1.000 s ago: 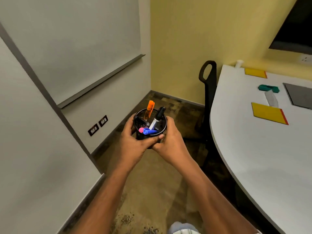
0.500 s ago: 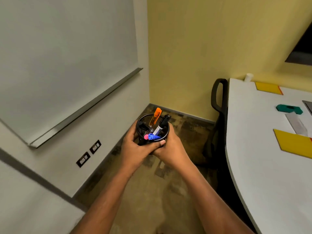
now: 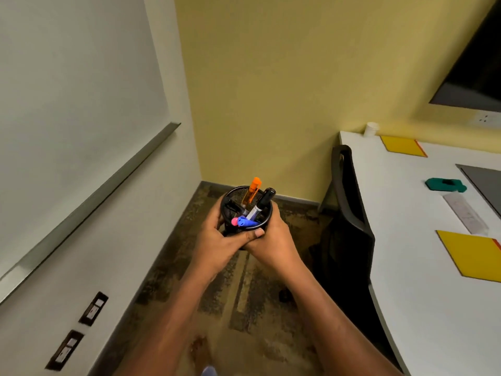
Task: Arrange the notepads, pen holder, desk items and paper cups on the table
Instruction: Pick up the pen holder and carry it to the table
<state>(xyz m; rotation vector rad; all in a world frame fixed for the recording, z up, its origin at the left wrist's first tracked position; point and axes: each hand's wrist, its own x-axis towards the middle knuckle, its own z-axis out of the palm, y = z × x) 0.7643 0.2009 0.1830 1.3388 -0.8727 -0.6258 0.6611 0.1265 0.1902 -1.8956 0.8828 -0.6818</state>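
Observation:
A black mesh pen holder (image 3: 238, 198) with an orange cutter, a black marker and blue and pink pens is held over the floor, left of the white table (image 3: 406, 240). My left hand (image 3: 217, 245) and my right hand (image 3: 271, 242) both wrap around it, thumbs overlapping in front. On the table lie a yellow notepad (image 3: 471, 255) near the front, a second yellow notepad (image 3: 402, 146) at the back, a green desk item (image 3: 444, 184), a clear ruler (image 3: 465, 213) and a white paper cup (image 3: 371, 129) in the far corner.
A black chair (image 3: 344, 221) stands tucked against the table's left edge. A whiteboard with a metal tray (image 3: 89, 196) covers the left wall, with wall sockets (image 3: 92, 309) below. A dark screen (image 3: 477, 77) hangs on the yellow wall. A grey mat (image 3: 485, 183) lies on the table's right.
The view has swung up and to the right, showing more of the table and the far wall. Both hands still hold the pen holder in the same grip.

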